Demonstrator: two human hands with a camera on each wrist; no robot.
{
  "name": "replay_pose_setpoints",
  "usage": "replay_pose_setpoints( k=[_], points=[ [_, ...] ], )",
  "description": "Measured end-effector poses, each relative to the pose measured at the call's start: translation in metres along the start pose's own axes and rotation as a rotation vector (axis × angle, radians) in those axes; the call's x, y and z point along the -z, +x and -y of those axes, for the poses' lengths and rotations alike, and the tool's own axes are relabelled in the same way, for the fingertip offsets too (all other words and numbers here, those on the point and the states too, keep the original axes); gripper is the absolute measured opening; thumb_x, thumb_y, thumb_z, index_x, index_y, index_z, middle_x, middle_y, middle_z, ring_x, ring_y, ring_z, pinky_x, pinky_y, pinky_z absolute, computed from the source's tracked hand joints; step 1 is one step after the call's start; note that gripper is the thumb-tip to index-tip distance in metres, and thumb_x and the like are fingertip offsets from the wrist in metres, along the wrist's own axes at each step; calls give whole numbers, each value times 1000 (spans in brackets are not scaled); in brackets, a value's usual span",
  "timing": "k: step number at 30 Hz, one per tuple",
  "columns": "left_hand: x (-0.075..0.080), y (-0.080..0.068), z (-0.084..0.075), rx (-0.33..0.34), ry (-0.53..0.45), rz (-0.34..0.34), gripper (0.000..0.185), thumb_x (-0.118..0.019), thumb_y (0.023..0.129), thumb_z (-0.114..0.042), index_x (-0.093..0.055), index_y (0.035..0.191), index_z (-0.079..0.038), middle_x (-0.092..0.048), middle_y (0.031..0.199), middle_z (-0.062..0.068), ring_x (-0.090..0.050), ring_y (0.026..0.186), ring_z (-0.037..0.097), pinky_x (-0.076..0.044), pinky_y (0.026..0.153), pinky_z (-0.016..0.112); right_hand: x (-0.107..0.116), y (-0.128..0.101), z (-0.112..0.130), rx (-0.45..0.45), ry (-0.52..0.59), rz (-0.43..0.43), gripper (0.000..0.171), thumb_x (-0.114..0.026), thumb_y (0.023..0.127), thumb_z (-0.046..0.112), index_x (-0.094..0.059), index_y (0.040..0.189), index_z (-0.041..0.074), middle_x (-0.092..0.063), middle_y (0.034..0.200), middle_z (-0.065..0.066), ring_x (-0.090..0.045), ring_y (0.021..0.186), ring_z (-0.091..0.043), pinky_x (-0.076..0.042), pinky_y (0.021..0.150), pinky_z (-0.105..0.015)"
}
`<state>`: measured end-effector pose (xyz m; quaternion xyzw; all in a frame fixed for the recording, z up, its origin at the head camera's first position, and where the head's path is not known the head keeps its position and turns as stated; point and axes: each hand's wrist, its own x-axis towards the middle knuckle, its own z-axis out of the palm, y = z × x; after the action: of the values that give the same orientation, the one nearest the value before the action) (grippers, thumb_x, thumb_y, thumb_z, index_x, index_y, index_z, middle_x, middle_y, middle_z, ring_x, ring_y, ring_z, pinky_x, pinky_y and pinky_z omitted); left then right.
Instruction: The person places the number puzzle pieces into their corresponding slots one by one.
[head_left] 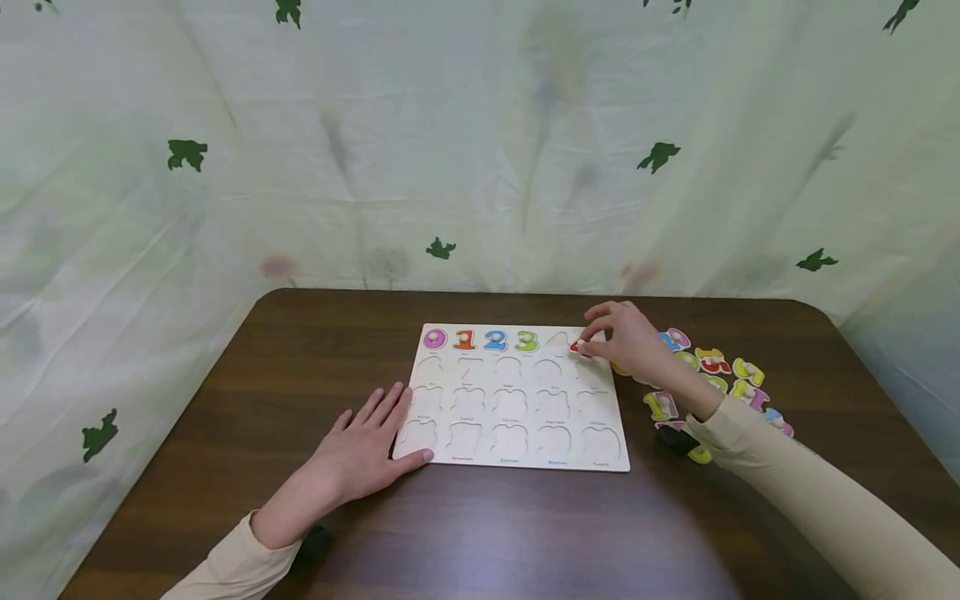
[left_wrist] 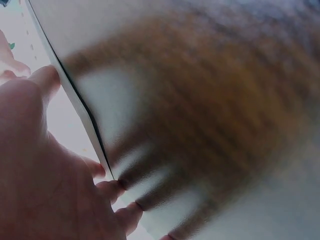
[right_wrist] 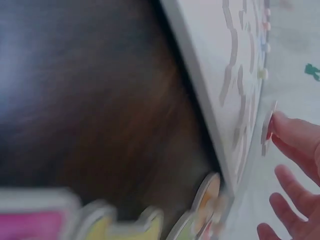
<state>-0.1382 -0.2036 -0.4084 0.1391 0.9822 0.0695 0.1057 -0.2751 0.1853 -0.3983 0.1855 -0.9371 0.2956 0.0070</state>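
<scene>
A white number puzzle board (head_left: 487, 425) lies on the table, with pieces 0 (head_left: 435, 338), 1 (head_left: 465, 340), 2 (head_left: 496, 340) and 3 (head_left: 527, 342) seated in its top row. My right hand (head_left: 630, 337) pinches a red puzzle piece (head_left: 576, 346) between thumb and forefinger over the right end of that row. In the right wrist view the piece (right_wrist: 269, 129) stands tilted, apart from the board; its number cannot be made out. My left hand (head_left: 363, 454) rests with spread fingers on the board's left edge, the thumb at the near left corner.
Loose number pieces (head_left: 712, 361) lie in a heap right of the board, partly under my right forearm. The brown table (head_left: 315, 350) ends at a pale curtain (head_left: 480, 167) with green leaf shapes. A dark object (head_left: 675, 440) shows below the right wrist.
</scene>
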Motion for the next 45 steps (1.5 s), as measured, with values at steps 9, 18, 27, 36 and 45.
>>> replay_pose_setpoints(
  k=[9, 18, 27, 36, 45],
  points=[
    [1, 2, -2, -2, 9, 7, 98, -44, 89, -75, -19, 158, -10, -15, 163, 10, -14, 148, 33, -20, 109, 66, -10, 25, 13, 0, -66, 41, 7, -79, 85, 22, -79, 86, 16, -58, 131, -10, -38, 129, -35, -31, 104, -54],
    [3, 2, -3, -4, 12, 7, 98, -43, 89, -76, -19, 158, -10, -14, 164, 9, -13, 148, 33, -20, 109, 65, -16, 29, 14, 14, -112, 33, 9, -81, 83, 25, -79, 83, 16, -59, 126, -10, -41, 124, -33, -33, 101, -52],
    [2, 1, -2, -2, 6, 1, 99, -43, 88, -76, -20, 158, -9, -16, 163, 11, -15, 148, 34, -20, 109, 66, -20, 35, 13, 34, -150, 38, 11, -81, 83, 29, -79, 83, 18, -60, 125, -10, -44, 122, -35, -34, 101, -53],
    [0, 0, -1, 8, -3, 6, 99, -45, 88, -75, -20, 158, -9, -15, 163, 11, -14, 148, 34, -19, 109, 66, -22, 36, 14, 8, -101, 85, 8, -78, 86, 25, -78, 85, 16, -58, 129, -13, -39, 126, -37, -25, 106, -58],
    [0, -1, -1, 6, 1, 6, 98, -44, 89, -74, -20, 158, -9, -15, 163, 11, -15, 148, 34, -19, 109, 66, -18, 33, 13, 24, -77, 115, 6, -74, 88, 15, -78, 92, 13, -56, 132, -16, -38, 127, -38, -26, 106, -57]
  ],
)
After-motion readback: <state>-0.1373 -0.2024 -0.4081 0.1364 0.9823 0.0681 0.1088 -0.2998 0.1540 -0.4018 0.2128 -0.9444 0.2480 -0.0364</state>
